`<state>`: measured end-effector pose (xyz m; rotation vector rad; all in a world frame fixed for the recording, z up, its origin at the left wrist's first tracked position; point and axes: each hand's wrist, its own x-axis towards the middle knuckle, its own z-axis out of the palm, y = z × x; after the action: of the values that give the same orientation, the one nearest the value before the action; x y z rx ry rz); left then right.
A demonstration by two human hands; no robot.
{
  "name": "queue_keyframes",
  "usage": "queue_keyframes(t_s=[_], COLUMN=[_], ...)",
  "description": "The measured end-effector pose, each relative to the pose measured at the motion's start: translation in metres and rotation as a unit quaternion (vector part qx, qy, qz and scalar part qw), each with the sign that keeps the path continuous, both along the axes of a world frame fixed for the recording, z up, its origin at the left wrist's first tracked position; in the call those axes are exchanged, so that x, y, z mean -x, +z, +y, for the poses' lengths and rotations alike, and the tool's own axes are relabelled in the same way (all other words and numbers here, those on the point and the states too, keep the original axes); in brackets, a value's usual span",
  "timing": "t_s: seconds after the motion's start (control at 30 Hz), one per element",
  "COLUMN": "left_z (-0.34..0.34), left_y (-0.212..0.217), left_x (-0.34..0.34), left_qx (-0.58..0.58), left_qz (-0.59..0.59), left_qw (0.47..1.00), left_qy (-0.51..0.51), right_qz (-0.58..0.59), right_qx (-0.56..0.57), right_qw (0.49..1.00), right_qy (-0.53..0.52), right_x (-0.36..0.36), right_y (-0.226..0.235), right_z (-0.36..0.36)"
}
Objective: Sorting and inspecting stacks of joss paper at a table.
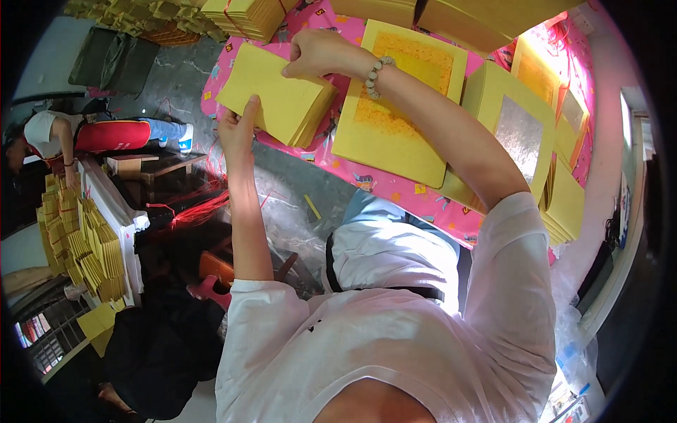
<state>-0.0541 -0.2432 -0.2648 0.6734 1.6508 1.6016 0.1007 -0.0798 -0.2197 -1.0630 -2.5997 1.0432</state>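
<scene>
A thick stack of yellow paper (271, 92) lies at the far left corner of the pink table, its layered edge fanning out on the right side. My left hand (238, 130) grips the near left edge, thumb on top and fingers curled under. At the far right edge, my right hand (319, 53) is closed in a pinch on the paper; how many sheets it holds is hidden. Under my right forearm lies a large yellow sheet pile (395, 106) with an orange patch and a yellow square in its middle.
A pink patterned tablecloth (374, 187) covers the table. On the right are yellow sheets with a silver square (520, 130); tied yellow bundles (243, 17) stand beyond. Red string (201, 208) hangs to the left. Co-workers sit left, one in a red apron (113, 135), near folded yellow bundles (84, 240).
</scene>
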Motion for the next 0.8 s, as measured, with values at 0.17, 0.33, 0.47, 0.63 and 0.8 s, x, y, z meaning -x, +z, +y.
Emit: queue_keyframes(t_s=[0.17,0.33,0.47,0.63,0.8], left_z=[-0.004,-0.009,-0.014,-0.02,-0.039], left_y=[-0.013,-0.016,0.001,-0.013,-0.027], left_x=[-0.002,-0.028,-0.023,-0.003,0.005], left_qx=[0.032,0.018,0.052,0.074,0.052], left_qz=[0.049,0.023,-0.173,-0.235,-0.179], left_qw=[0.997,0.982,0.983,0.969,0.98], left_qy=[0.05,0.187,0.039,0.026,0.067], right_qz=[-0.048,-0.087,-0.089,-0.041,-0.063], right_qx=[0.119,0.213,0.239,0.281,0.298], right_qw=[0.991,0.97,0.961,0.955,0.948], right_qy=[0.038,0.078,0.103,0.086,0.096], right_x=[0.0,0.003,0.003,0.004,0.014], right_y=[0.007,0.001,0.001,0.005,0.001], right_z=[0.004,-0.002,-0.001,-0.016,-0.033])
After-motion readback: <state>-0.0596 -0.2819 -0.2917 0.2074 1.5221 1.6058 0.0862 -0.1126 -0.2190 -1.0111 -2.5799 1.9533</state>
